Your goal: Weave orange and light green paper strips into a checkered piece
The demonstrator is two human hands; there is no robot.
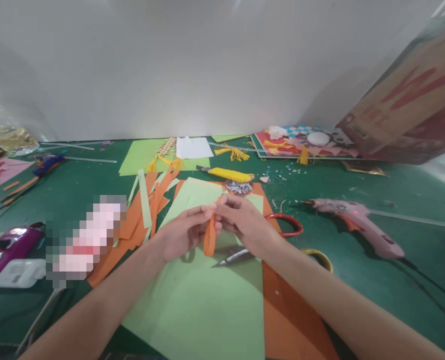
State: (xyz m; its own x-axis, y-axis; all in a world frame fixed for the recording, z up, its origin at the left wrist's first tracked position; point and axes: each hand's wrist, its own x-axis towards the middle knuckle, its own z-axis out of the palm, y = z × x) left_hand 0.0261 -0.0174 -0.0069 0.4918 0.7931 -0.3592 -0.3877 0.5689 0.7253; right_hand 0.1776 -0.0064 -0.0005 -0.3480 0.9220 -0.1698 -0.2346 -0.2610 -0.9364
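Observation:
Both hands meet over a light green paper sheet (207, 305). Between them is an orange paper strip (209, 240), bent into a loop that hangs down. My left hand (187, 230) pinches the strip's top from the left. My right hand (245, 220) pinches the same end from the right, its other fingers curled. Under the right hand lie scissors with a red handle (292, 226), the blades (232, 258) pointing left. An orange sheet (293, 310) shows beneath the green one. Orange and green cut strips (145, 210) are piled beyond my left hand.
A pink hot glue gun (357, 220) with a red light lies right, its cord trailing away. A yellow box cutter (230, 174) with its blade showing is beyond the hands. A roll of tape (320, 259) sits by my right forearm. A purple power strip (10, 250) is left.

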